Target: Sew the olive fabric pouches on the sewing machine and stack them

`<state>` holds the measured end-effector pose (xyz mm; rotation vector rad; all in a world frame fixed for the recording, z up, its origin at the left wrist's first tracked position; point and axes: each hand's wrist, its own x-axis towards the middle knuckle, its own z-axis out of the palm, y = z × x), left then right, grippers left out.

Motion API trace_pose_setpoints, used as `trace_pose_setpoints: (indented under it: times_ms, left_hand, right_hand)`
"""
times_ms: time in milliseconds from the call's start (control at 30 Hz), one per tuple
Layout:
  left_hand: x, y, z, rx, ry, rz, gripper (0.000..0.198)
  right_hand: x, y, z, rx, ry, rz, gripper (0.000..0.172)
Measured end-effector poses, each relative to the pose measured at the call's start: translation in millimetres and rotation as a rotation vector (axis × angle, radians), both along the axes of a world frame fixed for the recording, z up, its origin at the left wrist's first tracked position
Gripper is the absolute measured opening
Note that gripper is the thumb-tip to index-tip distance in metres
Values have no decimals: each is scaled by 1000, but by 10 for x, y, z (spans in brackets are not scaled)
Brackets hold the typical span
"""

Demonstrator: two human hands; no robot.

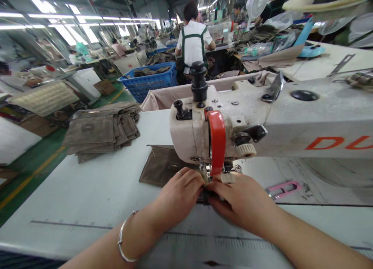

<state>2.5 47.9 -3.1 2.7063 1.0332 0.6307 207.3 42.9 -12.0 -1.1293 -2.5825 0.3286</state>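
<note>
The pale grey table [87, 199] carries a worn cream metal sewing machine [262, 121] with a red plastic guard [217, 141], and a slumped stack of flat taupe canvas pieces [99, 131] sits toward its far left edge. Under the needle lies one taupe woven panel with a small label [159, 166], its long axis running off leftward, past the left hand [177, 195], which is nearer its bulk. That hand and the right hand [241, 201] meet on its right end, fingers pressed together and tips bent down; whether the thumbs pinch, I cannot tell.
</note>
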Motion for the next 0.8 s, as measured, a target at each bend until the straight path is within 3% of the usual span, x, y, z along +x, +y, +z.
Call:
trace_pose_setpoints:
  times_ms: [200,367,533,733,800]
  left_hand:
    - [-28,45,-9,-181,-137,89,18]
    - [-38,10,-32,-137,-189,127,22]
    - [-40,-16,12,-127,-135,10,26]
    - [-30,-43,-85,-99,-161,160,27]
    - [-19,-46,-126,-57,-153,133,22]
  right_hand:
    - [-95,37,-85,143,68,1,17]
    - [-67,62,-99,168,109,2,17]
    - [-10,82,-104,120,139,31,16]
    - [-38,84,-100,116,126,81,16]
    - [-47,76,-102,104,122,90,17]
